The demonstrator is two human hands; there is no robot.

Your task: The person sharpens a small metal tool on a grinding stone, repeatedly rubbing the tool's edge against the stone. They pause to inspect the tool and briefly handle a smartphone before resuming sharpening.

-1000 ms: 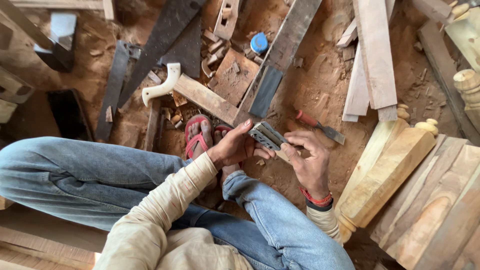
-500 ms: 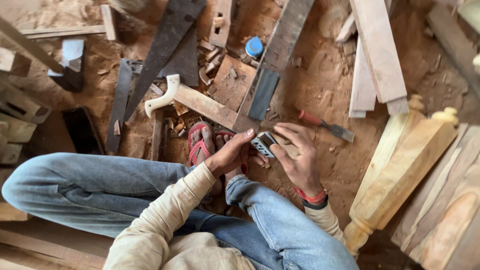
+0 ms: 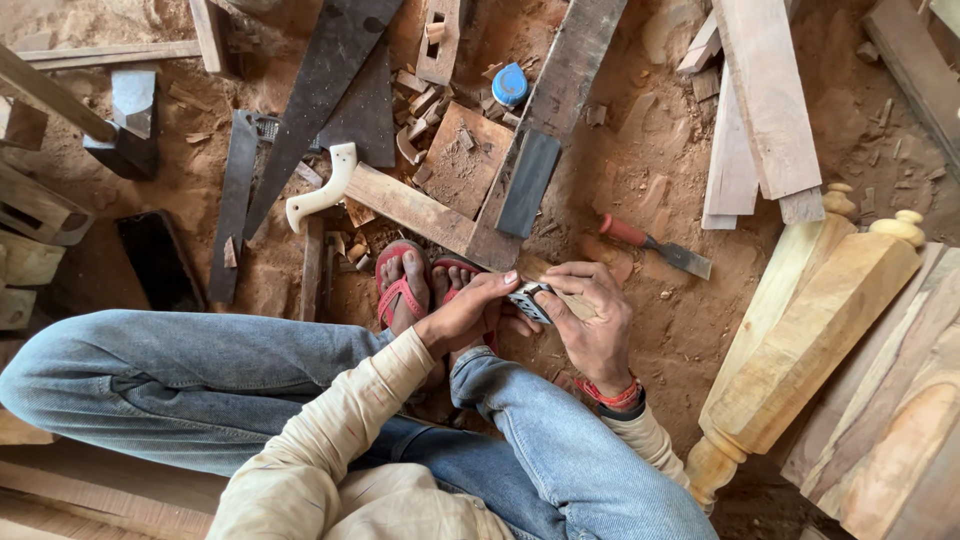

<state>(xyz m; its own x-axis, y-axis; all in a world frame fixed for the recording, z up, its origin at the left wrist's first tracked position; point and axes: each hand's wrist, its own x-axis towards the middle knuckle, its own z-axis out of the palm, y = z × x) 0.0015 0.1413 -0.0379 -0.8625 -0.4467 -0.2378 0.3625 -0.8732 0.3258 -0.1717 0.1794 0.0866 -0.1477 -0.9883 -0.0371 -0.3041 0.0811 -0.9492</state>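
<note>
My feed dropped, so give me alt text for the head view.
Seated on a sawdust floor, a person holds a small metal block between left hand and right hand, above feet in red sandals. A white-handled saw, a red-handled chisel, planks and a turned wooden post lie around.
</note>
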